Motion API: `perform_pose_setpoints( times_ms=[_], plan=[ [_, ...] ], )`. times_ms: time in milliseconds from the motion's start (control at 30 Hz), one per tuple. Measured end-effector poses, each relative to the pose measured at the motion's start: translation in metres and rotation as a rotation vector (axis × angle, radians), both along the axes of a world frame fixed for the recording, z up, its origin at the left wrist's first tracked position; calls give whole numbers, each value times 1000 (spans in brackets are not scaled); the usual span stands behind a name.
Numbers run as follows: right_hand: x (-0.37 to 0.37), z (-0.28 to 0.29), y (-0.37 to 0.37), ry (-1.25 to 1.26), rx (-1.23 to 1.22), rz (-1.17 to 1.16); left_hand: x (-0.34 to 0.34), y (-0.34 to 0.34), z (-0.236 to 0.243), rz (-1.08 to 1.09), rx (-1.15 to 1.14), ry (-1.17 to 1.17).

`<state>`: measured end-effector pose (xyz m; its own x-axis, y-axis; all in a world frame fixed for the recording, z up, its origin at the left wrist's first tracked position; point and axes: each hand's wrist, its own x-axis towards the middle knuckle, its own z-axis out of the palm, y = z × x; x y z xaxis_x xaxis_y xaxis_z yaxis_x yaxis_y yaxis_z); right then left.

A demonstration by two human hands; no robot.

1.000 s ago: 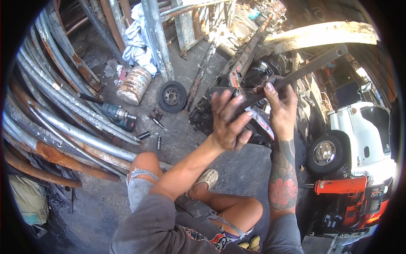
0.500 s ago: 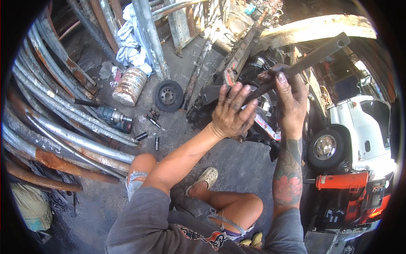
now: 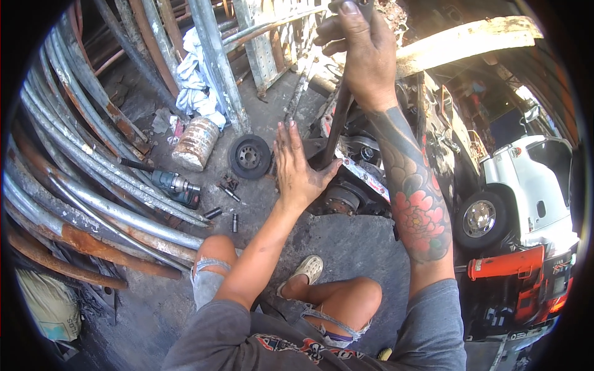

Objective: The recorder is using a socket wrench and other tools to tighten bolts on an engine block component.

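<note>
High at the top centre, my right hand (image 3: 366,59) is closed around a long dark metal bar (image 3: 339,123), which slants down toward the machinery below. My left hand (image 3: 298,170) has its fingers stretched out, its palm and thumb beside the bar's lower part; whether it touches the bar is unclear. Under both hands lies a greasy metal assembly (image 3: 340,199) with a painted white-and-red strip (image 3: 365,179). The bar's lower end is hidden behind my left hand and the parts around it.
Curved pipes (image 3: 105,204) crowd the left, beside a power tool (image 3: 175,184), rusty drum (image 3: 195,143), loose sockets (image 3: 235,222), black wheel (image 3: 249,173) and white cloth (image 3: 195,80). A pale beam (image 3: 467,43) crosses the upper right; a white vehicle (image 3: 526,191) and red equipment (image 3: 507,266) stand right.
My right hand has moved up and left, swinging the bar from a slant toward the right to a much steeper angle. My left hand has shifted left, its fingers now pointing straighter up.
</note>
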<state>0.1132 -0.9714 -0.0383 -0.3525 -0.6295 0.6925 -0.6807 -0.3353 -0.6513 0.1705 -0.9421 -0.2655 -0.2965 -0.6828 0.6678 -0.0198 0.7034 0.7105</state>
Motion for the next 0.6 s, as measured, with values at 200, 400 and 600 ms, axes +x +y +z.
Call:
perform_pose_setpoints(
  times_ms=[200,400,600],
  plan=[
    [-24,21,73,62,56,76,-9,-1,-1,-132,66,152],
    [-52,100,171,55,-392,-219,4,-2,-12,-152,99,132],
    [99,-2,-120,357,69,56,-4,-1,-9,-253,331,284]
  ],
)
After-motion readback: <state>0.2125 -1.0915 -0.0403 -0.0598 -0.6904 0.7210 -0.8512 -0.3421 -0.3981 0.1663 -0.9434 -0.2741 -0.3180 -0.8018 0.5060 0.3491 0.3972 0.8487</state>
